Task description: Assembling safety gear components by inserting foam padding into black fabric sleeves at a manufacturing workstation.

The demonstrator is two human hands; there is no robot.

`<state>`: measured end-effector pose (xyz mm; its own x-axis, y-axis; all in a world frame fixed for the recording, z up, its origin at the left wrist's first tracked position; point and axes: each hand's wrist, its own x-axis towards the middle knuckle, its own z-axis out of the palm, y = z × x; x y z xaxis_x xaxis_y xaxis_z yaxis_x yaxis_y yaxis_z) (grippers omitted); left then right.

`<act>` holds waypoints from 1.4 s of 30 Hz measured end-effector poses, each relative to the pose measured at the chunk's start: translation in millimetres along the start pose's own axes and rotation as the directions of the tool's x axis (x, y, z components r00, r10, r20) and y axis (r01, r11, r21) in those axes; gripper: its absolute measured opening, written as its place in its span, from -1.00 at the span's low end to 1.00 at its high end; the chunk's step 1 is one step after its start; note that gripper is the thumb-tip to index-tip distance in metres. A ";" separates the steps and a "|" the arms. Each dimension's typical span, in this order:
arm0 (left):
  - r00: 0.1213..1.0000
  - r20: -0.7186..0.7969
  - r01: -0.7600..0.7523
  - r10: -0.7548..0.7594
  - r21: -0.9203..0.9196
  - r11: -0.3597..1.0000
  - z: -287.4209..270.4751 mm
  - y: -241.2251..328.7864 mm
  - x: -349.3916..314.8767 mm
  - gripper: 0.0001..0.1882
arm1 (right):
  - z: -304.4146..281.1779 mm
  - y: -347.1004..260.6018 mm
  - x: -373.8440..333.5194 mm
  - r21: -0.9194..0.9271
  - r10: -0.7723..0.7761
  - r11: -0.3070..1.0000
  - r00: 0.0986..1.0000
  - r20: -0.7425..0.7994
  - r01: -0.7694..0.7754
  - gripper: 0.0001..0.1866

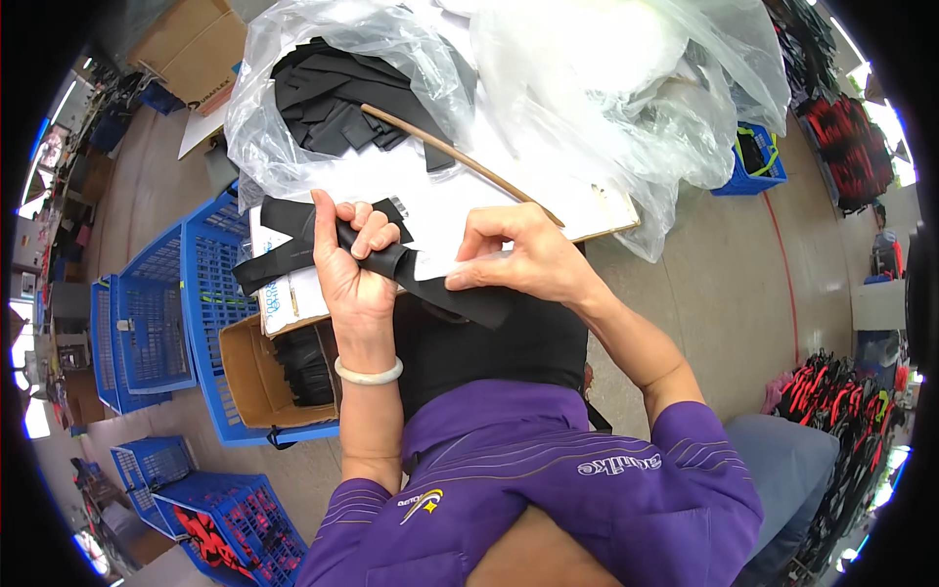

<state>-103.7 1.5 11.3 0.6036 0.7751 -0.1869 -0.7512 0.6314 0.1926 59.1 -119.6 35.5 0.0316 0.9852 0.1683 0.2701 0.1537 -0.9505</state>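
My left hand [357, 249] is closed round a strip of black fabric [479, 303], rolled or folded where it passes through the fingers, with the thumb pointing up. The strip's free end hangs down to the right, in front of my lap. The thumb and bent fingers of my right hand [533, 256] pinch a thin white slip [430, 264] against the strip's upper edge; how it is joined to the strip is hidden. Beside my left hand, other black strips [269, 264] lie across the table's left corner. A pale bangle rings my left wrist.
On the white table, a clear plastic bag [254, 127] holds a pile of black strips [342, 93]. A thin wooden stick [469, 164] lies right of it, beside more clear plastic [606, 88]. At left, a cardboard box [254, 377] sits in a blue crate [210, 391].
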 end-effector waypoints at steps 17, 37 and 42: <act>0.990 0.073 -0.124 0.122 0.038 0.992 -5.2 -9.7 -5.6 -0.65 | 32.1 -3.1 7.5 -0.410 -0.301 0.890 0.931 -0.206 0.197 -0.78; 0.994 0.083 -0.061 0.065 -0.050 0.997 -12.1 -6.1 -9.0 -0.62 | 57.9 21.4 14.7 -0.480 -0.573 0.763 0.798 -0.190 0.433 -0.80; 0.990 0.131 -0.033 0.045 -0.091 0.995 -13.7 -8.7 -8.8 -0.60 | 59.2 25.1 13.0 -0.282 -0.369 0.914 0.884 -0.285 0.291 -0.76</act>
<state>-106.1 -11.2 -1.9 0.5990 0.7991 -0.0504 -0.7920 0.6006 0.1098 9.3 -98.5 -1.7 0.2029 0.7930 0.5745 0.5276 0.4057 -0.7463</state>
